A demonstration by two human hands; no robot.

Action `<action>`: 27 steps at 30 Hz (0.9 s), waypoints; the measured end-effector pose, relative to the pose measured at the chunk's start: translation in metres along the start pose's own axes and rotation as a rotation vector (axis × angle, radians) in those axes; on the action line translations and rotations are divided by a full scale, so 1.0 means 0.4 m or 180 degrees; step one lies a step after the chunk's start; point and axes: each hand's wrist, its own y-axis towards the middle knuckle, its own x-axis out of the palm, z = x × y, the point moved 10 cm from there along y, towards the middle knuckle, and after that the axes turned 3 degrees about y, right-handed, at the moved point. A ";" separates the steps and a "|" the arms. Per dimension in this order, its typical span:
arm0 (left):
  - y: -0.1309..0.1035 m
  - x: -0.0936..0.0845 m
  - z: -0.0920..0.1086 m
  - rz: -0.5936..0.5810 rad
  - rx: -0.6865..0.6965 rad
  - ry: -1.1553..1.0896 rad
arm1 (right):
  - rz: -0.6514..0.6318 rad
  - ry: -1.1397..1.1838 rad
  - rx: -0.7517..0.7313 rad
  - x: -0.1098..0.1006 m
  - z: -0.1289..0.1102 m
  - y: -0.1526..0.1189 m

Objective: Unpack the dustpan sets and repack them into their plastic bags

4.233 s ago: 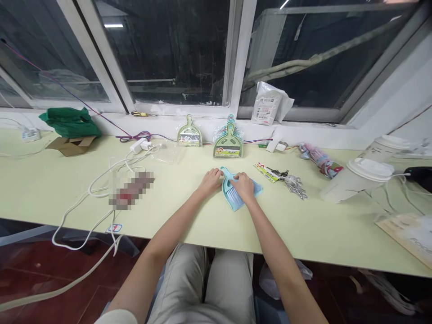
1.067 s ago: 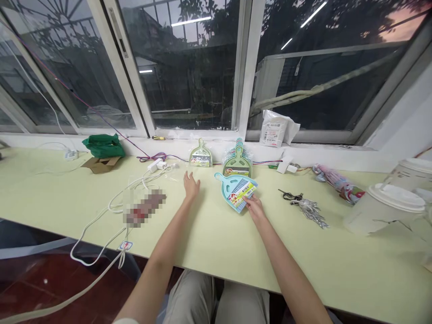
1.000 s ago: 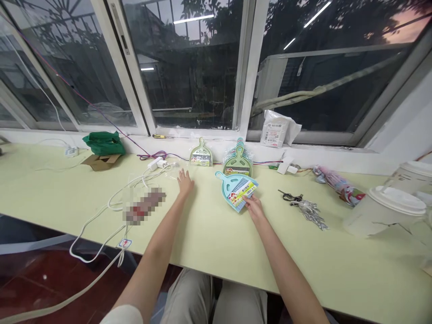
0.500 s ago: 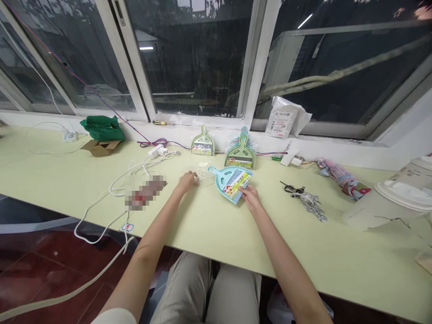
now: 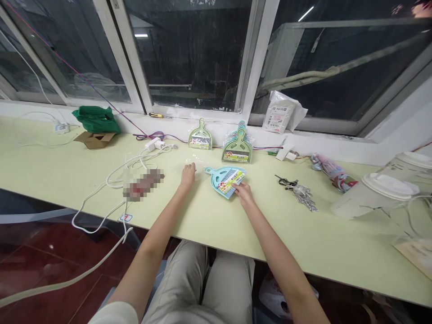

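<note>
My right hand (image 5: 243, 192) grips the lower right edge of a light blue dustpan and brush set (image 5: 219, 180) with a yellow-green label, tilted over the table. To its left, my left hand (image 5: 189, 173) has its fingers curled together at a clear plastic bag (image 5: 195, 163), which is faint against the table; how firmly it is pinched is hard to see. Against the wall behind stand a single green dustpan set (image 5: 200, 136) and, right of it, a stack of wrapped dustpan sets (image 5: 238, 146) with a green one in front.
White cables (image 5: 111, 180) and a blurred-out object lie left. A green bag (image 5: 96, 119) sits on a cardboard box (image 5: 94, 140). Keys (image 5: 302, 193), a folded umbrella-like bundle (image 5: 332, 171) and lidded white tubs (image 5: 374, 195) are right. A white package (image 5: 281, 112) leans at the window.
The view has shifted slightly, so everything sits a little higher and further left. My left hand has turned, its fingers now drawn together at the plastic. My right hand keeps hold of the blue set.
</note>
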 end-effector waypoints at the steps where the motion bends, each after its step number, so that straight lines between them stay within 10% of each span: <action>1: -0.003 -0.009 0.017 0.0117 0.0100 -0.0024 | 0.0042 0.0044 -0.0014 0.003 0.006 -0.002; 13: -0.044 -0.073 0.243 0.0292 0.1413 -0.1243 | 0.0117 0.0245 -0.0356 0.019 -0.010 -0.022; 27: -0.056 -0.105 0.278 0.0501 0.0972 -0.2641 | -0.0092 0.0212 -0.0515 0.026 -0.054 -0.024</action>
